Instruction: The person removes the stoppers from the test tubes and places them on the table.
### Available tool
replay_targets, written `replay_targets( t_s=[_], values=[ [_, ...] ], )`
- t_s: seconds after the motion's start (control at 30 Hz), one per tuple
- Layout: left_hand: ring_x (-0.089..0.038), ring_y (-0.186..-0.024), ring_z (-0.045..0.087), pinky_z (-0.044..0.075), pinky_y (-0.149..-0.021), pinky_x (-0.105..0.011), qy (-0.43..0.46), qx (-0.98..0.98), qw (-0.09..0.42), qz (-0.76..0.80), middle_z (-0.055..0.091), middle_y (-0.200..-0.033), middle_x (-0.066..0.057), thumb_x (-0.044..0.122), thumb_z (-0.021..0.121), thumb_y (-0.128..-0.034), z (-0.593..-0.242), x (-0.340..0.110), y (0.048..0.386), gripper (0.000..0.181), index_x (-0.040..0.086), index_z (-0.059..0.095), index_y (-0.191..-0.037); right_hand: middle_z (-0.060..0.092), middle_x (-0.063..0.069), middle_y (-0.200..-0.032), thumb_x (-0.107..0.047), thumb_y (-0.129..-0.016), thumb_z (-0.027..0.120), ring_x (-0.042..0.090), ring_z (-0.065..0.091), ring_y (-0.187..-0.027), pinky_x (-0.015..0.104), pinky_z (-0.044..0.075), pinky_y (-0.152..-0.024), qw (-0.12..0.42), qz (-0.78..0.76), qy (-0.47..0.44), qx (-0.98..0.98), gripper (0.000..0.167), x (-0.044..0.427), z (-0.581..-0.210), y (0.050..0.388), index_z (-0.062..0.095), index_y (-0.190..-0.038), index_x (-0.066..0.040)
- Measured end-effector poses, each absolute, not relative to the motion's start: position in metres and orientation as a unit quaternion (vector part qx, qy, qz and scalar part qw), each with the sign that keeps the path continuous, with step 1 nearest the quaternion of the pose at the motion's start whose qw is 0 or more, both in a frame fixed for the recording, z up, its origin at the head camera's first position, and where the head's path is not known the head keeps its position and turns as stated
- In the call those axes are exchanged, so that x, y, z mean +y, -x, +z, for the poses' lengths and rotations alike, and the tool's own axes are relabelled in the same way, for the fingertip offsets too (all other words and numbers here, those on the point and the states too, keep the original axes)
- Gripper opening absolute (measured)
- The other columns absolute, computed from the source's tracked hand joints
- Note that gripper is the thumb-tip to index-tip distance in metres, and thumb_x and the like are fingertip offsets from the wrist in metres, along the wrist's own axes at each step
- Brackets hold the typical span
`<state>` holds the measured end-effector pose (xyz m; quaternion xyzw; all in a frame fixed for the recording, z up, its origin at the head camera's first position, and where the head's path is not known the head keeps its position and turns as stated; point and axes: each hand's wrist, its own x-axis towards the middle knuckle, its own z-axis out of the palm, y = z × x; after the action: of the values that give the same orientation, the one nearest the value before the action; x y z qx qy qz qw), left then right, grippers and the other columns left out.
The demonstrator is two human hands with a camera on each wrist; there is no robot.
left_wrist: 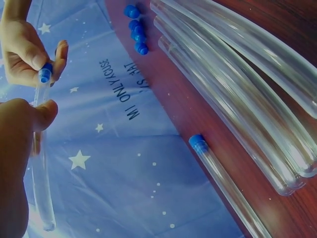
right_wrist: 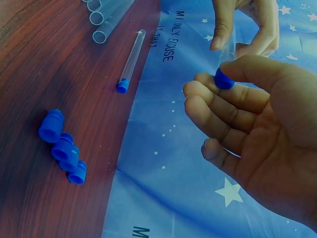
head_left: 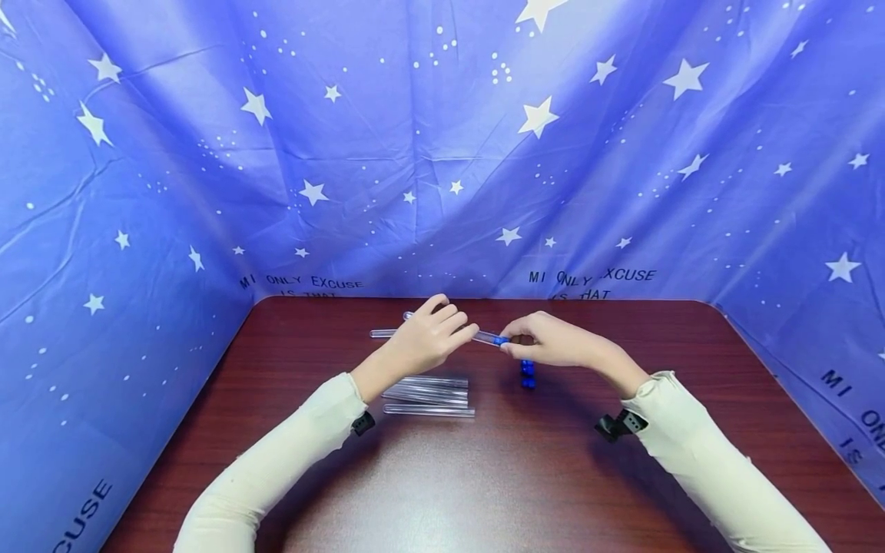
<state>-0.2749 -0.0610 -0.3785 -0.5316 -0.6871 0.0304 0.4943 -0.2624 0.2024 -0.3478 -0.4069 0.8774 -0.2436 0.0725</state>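
My left hand (head_left: 427,338) grips a clear test tube (left_wrist: 43,178) around its middle, above the table. At the tube's mouth sits a blue cap (left_wrist: 45,74), pinched between the thumb and index finger of my right hand (head_left: 553,340). How deep the cap goes into the tube, I cannot tell. The right hand's other fingers are loosely bent, as the right wrist view shows. Behind the left hand, one test tube with a blue cap (right_wrist: 122,86) lies on the table. Below the right hand lie several loose blue caps (right_wrist: 51,126).
Several uncapped clear tubes (head_left: 429,410) lie side by side near the left forearm, their open ends facing right. The dark red wooden table (head_left: 442,491) is bordered at the back and sides by a blue star-printed cloth (head_left: 415,153).
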Motion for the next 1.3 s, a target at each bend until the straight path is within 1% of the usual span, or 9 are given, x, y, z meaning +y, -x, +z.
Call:
replay_targets(
  t_s=[0.13,0.2,0.33,0.43,0.6,0.8,0.97,1.2,1.3],
  values=[
    [-0.019,-0.079,0.062,0.051,-0.088,-0.038,0.531,-0.692,0.489,0.027,0.067,-0.085,-0.001,0.017,0.061,-0.0959,-0.378,-0.061,0.274,0.013,0.011,0.072,-0.100,0.067,-0.004,-0.085,-0.014,-0.097,0.066,0.002,0.053,-0.071,0.024,0.049,-0.066,0.038,-0.218,0.421,0.879,0.014,0.202,-0.348,0.262,0.075,-0.103,-0.005],
    [-0.019,-0.078,0.061,0.051,-0.089,-0.038,0.530,-0.694,0.487,0.025,0.067,-0.084,-0.001,0.019,0.064,-0.0946,-0.378,-0.060,0.275,0.012,0.010,0.071,-0.099,0.067,-0.004,-0.086,-0.014,-0.097,0.066,0.001,0.052,-0.071,0.024,0.049,-0.066,0.020,-0.209,0.427,0.879,0.014,0.202,-0.349,0.262,0.075,-0.102,-0.005],
    [-0.018,-0.075,0.060,0.051,-0.087,-0.037,0.527,-0.698,0.484,0.020,0.067,-0.082,0.000,0.022,0.072,-0.0906,-0.377,-0.059,0.273,0.014,0.009,0.071,-0.096,0.064,-0.005,-0.081,-0.013,-0.096,0.067,0.000,0.049,-0.068,0.021,0.046,-0.063,-0.003,-0.203,0.434,0.878,0.013,0.201,-0.351,0.263,0.076,-0.101,-0.005],
    [-0.017,-0.074,0.061,0.051,-0.087,-0.036,0.523,-0.705,0.479,0.023,0.067,-0.081,0.001,0.023,0.074,-0.0895,-0.375,-0.059,0.272,0.015,0.009,0.071,-0.094,0.061,-0.006,-0.078,-0.012,-0.094,0.069,0.000,0.047,-0.065,0.020,0.044,-0.061,-0.013,-0.201,0.437,0.876,0.011,0.201,-0.351,0.263,0.077,-0.098,-0.006],
    [-0.015,-0.075,0.062,0.050,-0.090,-0.035,0.511,-0.718,0.471,0.036,0.069,-0.080,0.002,0.021,0.074,-0.0905,-0.375,-0.058,0.270,0.013,0.009,0.072,-0.092,0.060,-0.006,-0.075,-0.010,-0.093,0.070,0.001,0.047,-0.064,0.020,0.043,-0.060,-0.034,-0.201,0.444,0.873,0.008,0.199,-0.352,0.262,0.077,-0.094,-0.006],
    [-0.015,-0.073,0.062,0.050,-0.090,-0.034,0.500,-0.727,0.469,0.035,0.069,-0.077,0.003,0.019,0.076,-0.0886,-0.374,-0.057,0.268,0.011,0.009,0.073,-0.090,0.059,-0.007,-0.073,-0.010,-0.092,0.071,0.000,0.044,-0.063,0.020,0.041,-0.058,-0.056,-0.206,0.442,0.871,0.007,0.198,-0.353,0.260,0.077,-0.094,-0.006],
    [-0.015,-0.072,0.061,0.049,-0.089,-0.034,0.492,-0.734,0.467,0.037,0.069,-0.076,0.003,0.017,0.073,-0.0902,-0.371,-0.056,0.266,0.008,0.010,0.073,-0.088,0.056,-0.007,-0.071,-0.011,-0.092,0.071,0.005,0.046,-0.061,0.021,0.040,-0.058,-0.085,-0.197,0.445,0.869,0.006,0.197,-0.352,0.259,0.075,-0.090,-0.007],
    [-0.014,-0.071,0.061,0.047,-0.090,-0.034,0.481,-0.752,0.449,0.040,0.069,-0.073,0.004,0.014,0.071,-0.0898,-0.368,-0.055,0.264,0.006,0.012,0.072,-0.084,0.056,-0.004,-0.071,-0.011,-0.092,0.072,0.007,0.046,-0.061,0.022,0.041,-0.058,-0.129,-0.177,0.441,0.870,0.009,0.194,-0.352,0.254,0.076,-0.093,-0.003],
    [-0.014,-0.070,0.061,0.047,-0.090,-0.034,0.477,-0.757,0.444,0.043,0.068,-0.072,0.004,0.012,0.070,-0.0894,-0.367,-0.055,0.264,0.006,0.013,0.071,-0.083,0.056,-0.003,-0.072,-0.012,-0.092,0.071,0.007,0.047,-0.061,0.022,0.041,-0.058,-0.146,-0.171,0.438,0.871,0.009,0.193,-0.353,0.251,0.075,-0.092,-0.004]
  ],
)
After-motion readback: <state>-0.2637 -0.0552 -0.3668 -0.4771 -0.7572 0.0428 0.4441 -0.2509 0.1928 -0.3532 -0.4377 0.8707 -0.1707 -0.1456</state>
